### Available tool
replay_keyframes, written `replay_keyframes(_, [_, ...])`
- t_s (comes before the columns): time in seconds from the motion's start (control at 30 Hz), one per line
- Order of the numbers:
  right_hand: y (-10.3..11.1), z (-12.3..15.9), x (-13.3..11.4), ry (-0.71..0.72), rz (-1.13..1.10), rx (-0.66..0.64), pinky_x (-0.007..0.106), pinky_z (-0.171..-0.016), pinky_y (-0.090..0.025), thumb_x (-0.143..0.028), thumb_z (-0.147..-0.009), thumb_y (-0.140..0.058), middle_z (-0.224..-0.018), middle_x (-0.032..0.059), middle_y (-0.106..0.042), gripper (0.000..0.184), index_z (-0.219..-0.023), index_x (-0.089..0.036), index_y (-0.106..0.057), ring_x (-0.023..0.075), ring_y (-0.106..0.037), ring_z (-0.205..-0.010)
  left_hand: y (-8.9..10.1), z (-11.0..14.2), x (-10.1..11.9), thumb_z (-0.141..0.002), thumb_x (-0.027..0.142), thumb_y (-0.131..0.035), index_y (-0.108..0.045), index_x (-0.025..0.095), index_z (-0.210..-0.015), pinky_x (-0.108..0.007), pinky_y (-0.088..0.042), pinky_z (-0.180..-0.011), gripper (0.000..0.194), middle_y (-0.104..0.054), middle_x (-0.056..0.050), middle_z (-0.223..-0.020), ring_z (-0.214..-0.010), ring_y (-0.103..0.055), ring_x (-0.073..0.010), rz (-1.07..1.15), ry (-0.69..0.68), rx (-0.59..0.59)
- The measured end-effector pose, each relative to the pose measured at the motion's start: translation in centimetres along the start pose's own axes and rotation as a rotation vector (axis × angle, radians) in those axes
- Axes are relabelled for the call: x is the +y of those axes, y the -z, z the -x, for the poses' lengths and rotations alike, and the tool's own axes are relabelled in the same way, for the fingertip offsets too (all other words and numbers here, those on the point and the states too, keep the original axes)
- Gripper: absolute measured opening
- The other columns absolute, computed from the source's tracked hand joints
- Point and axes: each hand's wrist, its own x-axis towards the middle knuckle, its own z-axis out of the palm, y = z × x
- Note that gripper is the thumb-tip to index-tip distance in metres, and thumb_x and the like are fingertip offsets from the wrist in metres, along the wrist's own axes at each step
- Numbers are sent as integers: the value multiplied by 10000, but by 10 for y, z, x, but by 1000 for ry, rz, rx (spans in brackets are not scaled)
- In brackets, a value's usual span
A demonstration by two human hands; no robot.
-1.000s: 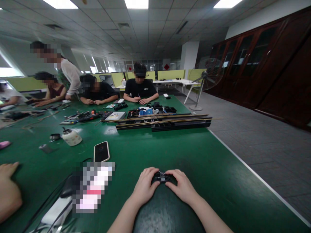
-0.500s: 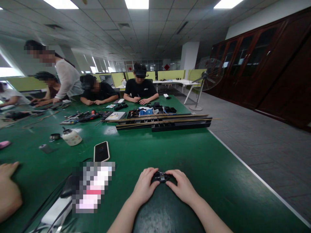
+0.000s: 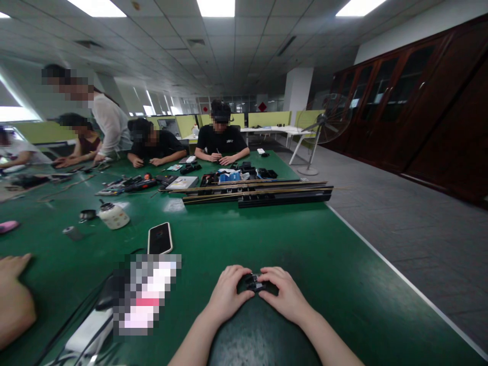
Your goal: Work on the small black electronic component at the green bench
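Observation:
My left hand (image 3: 227,292) and my right hand (image 3: 285,295) meet over the green table (image 3: 305,239), close to its near edge. Both are curled round a small black part (image 3: 253,282) held between the fingertips. The fingers cover most of the part, so only its dark top with a pale spot shows. My forearms run back toward the bottom of the view.
A phone (image 3: 160,238) lies left of my hands, past it a small white pot (image 3: 113,215). Long black rails (image 3: 259,193) cross the table's middle. Several people sit working at the far end. Another person's hand (image 3: 13,300) rests at the left edge. The table's right edge borders a grey floor.
My hands have closed in a little over the black part, hiding more of it. The standing person at the far left has shifted slightly.

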Motion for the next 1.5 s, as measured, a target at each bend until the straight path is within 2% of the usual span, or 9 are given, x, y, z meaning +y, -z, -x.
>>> replay_keyframes(0.27, [0,0,-2,-17,14,-6,423,-922,-374,-225,-684,-663,-1117,41,-628,231,-908,-280,-655,245,-516,-1087,1,1,1,-698,210,-696,-563,252,-1089,-375,-429,-847,415,-619,-39,-1027,-964,-543,-240,18,18,4])
replay_keyframes(0.57, [0,0,-3,17,39,3,396,-903,-389,-261,-749,-629,-1086,42,-641,185,-933,-274,-646,231,-539,-1051,0,0,1,-708,222,-697,-570,246,-1067,-363,-424,-853,381,-629,-31,-1030,-970,-548,-230,17,-22,21])
replay_keyframes(0.73, [0,0,-2,22,41,-1,390,-904,-390,-291,-767,-622,-1088,40,-642,176,-941,-274,-645,227,-541,-1054,-1,1,0,-696,201,-699,-546,240,-1123,-378,-414,-888,456,-601,-45,-1097,-1023,-531,-235,8,-36,28])
replay_keyframes(0.83, [0,0,-2,18,32,-3,395,-909,-388,-301,-772,-618,-1091,39,-642,175,-944,-278,-646,229,-541,-1057,-1,1,0,-720,205,-683,-558,245,-1114,-383,-411,-898,415,-605,-44,-1098,-1032,-532,-234,1,-40,24])
replay_keyframes(1.0, [1,0,-1,10,-24,9,404,-915,-390,-305,-770,-623,-1094,38,-643,171,-936,-278,-648,228,-541,-1054,-1,0,0,-747,237,-666,-572,245,-1092,-388,-422,-878,358,-621,-45,-1067,-1003,-548,-237,4,-26,22])
replay_keyframes(1.2, [-1,-2,5,-1,-174,89,395,-915,-415,-286,-768,-615,-1033,51,-657,146,-907,-249,-640,220,-555,-1017,0,0,1,-749,235,-657,-580,246,-1088,-397,-423,-876,348,-626,-50,-1064,-1000,-551,-246,8,-12,16])
replay_keyframes(1.5, [-2,-3,9,-100,-290,131,342,-883,-442,-278,-759,-591,-944,33,-651,159,-903,-227,-636,196,-587,-937,0,0,1,-725,212,-667,-578,245,-1093,-385,-417,-887,380,-622,-41,-1072,-1010,-545,-239,7,7,17])
